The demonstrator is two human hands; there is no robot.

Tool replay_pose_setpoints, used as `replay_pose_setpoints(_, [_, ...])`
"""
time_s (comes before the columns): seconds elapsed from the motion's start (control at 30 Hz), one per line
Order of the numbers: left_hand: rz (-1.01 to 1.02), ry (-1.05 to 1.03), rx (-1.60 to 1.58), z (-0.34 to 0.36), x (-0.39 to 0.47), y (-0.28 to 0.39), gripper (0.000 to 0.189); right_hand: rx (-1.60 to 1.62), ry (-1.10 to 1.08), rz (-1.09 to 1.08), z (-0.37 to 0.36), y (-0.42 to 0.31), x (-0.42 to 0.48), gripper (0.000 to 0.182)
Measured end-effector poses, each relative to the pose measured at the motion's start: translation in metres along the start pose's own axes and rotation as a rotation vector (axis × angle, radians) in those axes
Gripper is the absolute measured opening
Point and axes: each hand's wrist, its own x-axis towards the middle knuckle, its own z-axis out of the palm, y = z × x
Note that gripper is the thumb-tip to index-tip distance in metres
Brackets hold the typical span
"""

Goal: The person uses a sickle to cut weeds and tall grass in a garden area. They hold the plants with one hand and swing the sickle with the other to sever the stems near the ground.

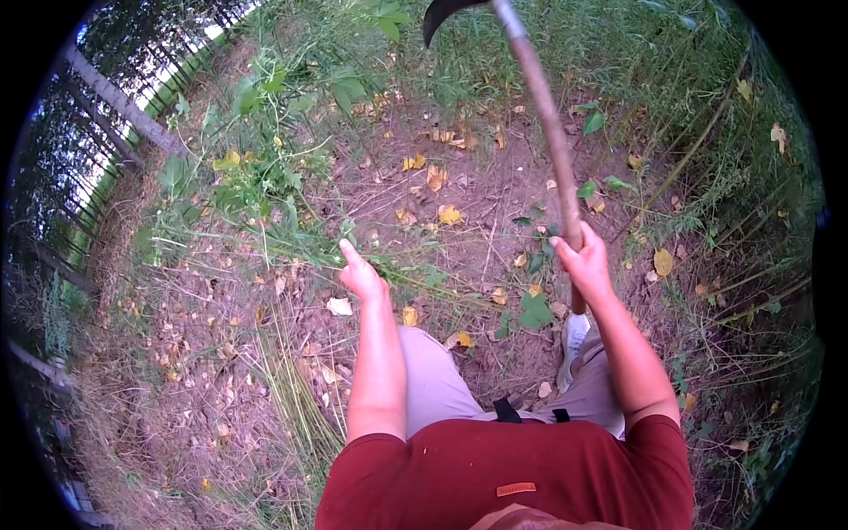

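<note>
My right hand [587,264] grips the lower part of a long wooden handle [548,126], its end showing just below my fist. The handle rises to a metal socket and the dark curved blade [445,16] of a sickle, which the top rim partly cuts off. In front of my left thigh, my left hand [364,275] is closed around a bunch of cut green weeds [291,242]. Their leafy tops spread to the left, and thin stems trail out to the right. How tightly the fingers close is hidden by the back of the hand.
Standing weeds [735,179] grow thickly ahead and to the right. A pile of pale cut stalks [295,391] lies on the ground at my left. Bare soil [477,179] before me carries fallen yellow leaves [450,214]. Tree trunks [122,99] lean in at the far left.
</note>
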Motion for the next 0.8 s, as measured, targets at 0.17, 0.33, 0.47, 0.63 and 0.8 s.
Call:
replay_pose_setpoints(0.17, [0.027,-0.013,0.023,-0.002,0.006,-0.011,0.046,-0.289,-0.159,0.052,0.025,0.034,0.023,0.03])
replay_pose_setpoints(0.33, [0.033,0.017,0.023,-0.006,0.009,-0.01,0.045,-0.778,-0.163,0.138,0.019,0.083,0.027,0.029])
replay_pose_setpoints(0.47, [0.068,0.041,-0.047,-0.004,0.008,-0.004,0.049,-0.537,-0.034,-0.119,0.023,0.061,0.03,0.026])
replay_pose_setpoints(0.63, [0.004,-0.035,-0.043,0.004,-0.016,0.001,0.044,-0.189,0.143,-0.291,0.054,0.011,0.046,0.025])
replay_pose_setpoints(0.8, [0.049,-0.026,0.009,-0.002,-0.012,-0.011,0.045,-0.529,0.041,-0.142,0.061,0.062,0.064,0.021])
